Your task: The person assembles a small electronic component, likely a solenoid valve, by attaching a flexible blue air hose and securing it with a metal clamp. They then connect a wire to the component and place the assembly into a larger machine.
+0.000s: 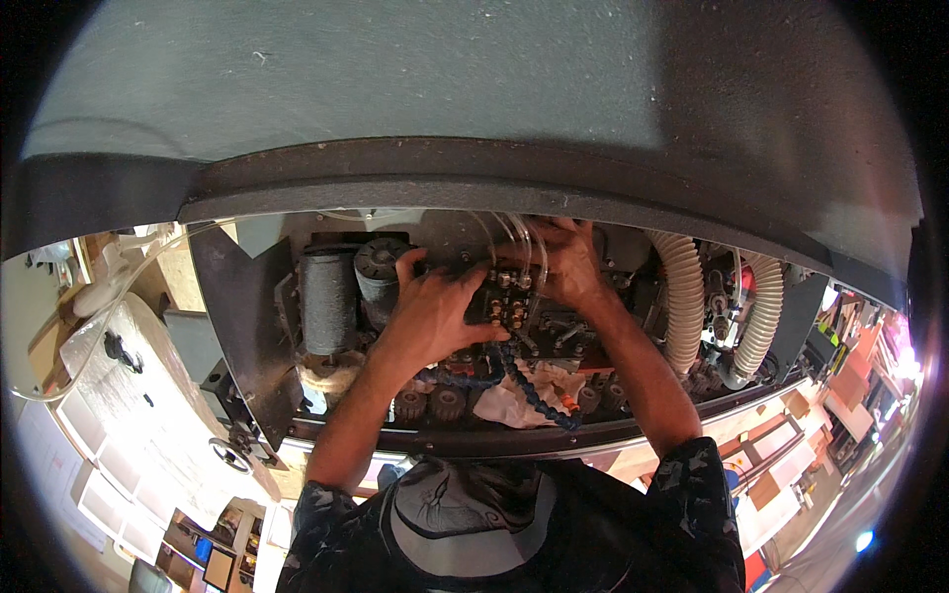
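In the middle of an opened machine is a dark block (511, 300) with several brass and metal fittings. My left hand (435, 314) is at its left side, index finger near the top and thumb near the bottom, bracing the block between them. On the upper right, my right hand (563, 265) bends its fingers in behind the clear thin tubes (535, 252) that run down to the fittings. Those fingertips are partly hidden, so what they pinch does not show. Below the block hangs a blue segmented hose (532, 393), beside a crumpled white cloth (494, 403).
Left of my hands stand two dark cylinders, a ribbed motor (328, 301) and a round-topped one (380, 259). Ribbed beige hoses (682, 301) curve down on the right. A heavy grey machine beam (395, 183) overhangs the space. Dark rollers (448, 401) line the lower edge.
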Action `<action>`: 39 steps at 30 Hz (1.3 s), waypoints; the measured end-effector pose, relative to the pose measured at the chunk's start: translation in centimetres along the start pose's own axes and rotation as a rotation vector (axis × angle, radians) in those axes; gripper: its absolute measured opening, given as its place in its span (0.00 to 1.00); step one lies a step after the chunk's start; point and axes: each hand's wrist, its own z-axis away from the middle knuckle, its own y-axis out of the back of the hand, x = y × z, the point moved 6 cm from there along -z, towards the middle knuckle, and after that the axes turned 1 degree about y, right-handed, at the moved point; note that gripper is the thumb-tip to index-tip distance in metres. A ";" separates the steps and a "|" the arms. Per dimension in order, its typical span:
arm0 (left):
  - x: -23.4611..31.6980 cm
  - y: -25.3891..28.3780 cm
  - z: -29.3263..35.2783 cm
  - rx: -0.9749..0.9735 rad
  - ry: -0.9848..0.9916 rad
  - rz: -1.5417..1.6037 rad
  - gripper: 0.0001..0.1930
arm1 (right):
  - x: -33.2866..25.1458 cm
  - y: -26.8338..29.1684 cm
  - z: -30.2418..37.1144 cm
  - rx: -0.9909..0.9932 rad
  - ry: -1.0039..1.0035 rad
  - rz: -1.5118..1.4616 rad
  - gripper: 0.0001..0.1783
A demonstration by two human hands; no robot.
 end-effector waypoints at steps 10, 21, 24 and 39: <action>0.1 0.5 -0.2 -0.033 0.009 0.008 0.58 | 0.5 0.1 0.0 -0.010 0.055 -0.063 0.34; -0.1 0.1 -0.3 -0.049 0.013 0.001 0.56 | 0.6 -0.4 0.3 0.002 0.066 0.036 0.30; -0.3 0.1 -0.3 0.005 -0.022 0.033 0.55 | 0.4 -0.4 0.0 0.009 0.075 0.071 0.31; -0.2 0.3 -0.3 -0.025 -0.031 0.049 0.54 | 1.7 -0.9 0.1 0.035 0.139 0.047 0.36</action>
